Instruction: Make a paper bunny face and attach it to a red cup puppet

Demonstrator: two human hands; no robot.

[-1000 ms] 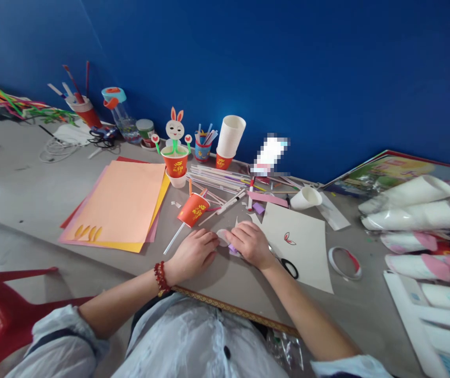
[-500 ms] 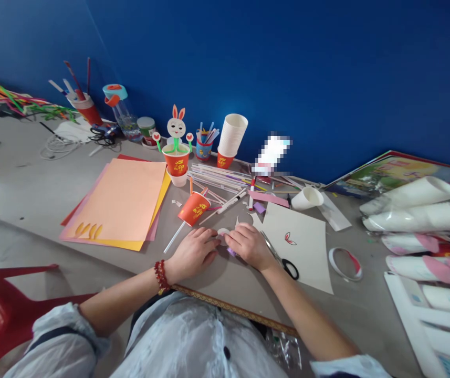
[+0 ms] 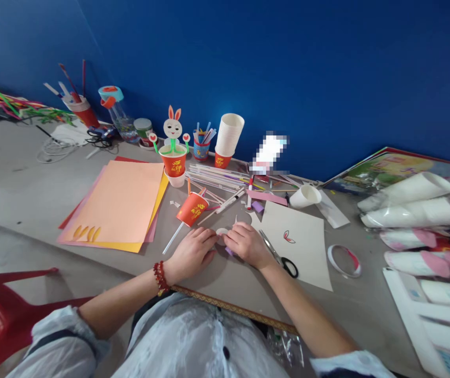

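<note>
Between my two hands, close above the table, is a small rounded white paper piece. My left hand is closed on its left edge, fingers bent. From the other side my right hand pinches it, and the fingers cover much of it. A purple scrap shows just below the fingertips. Scissors with black handles lie right of my right hand, partly on a white sheet bearing a small red leaf-like drawing. A red paper cup with a straw lies tipped beyond my left hand.
Coloured paper sheets lie at left. Behind stand a rabbit figure in a red cup, a stack of white cups and loose straws. A tape roll and bagged cups are at right. A red stool stands lower left.
The whole view has shifted slightly, so things sit a little further left. Both hands keep nearly the same pose around the white paper piece.
</note>
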